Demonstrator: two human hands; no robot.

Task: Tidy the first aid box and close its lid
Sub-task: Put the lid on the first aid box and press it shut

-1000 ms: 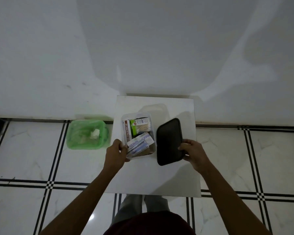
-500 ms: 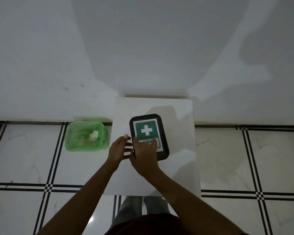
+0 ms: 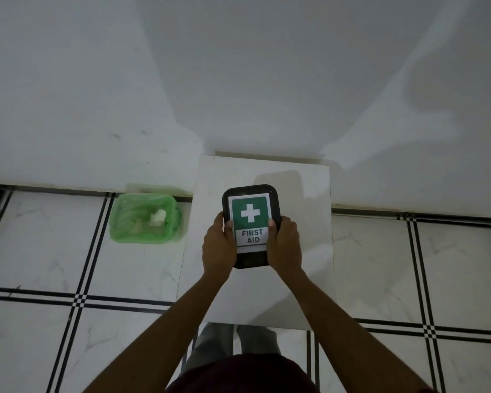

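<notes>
While both hands grip, lid hides box (contents unseen).

Both forearms were bare from the bottom edge of the view up to the wrists, no sleeves, watch or rings on show. The left hand and right hand were bare too, a pale thumbnail showing on the right. Below the arms sat a dark maroon top, and above it grey trousers on both legs
</notes>
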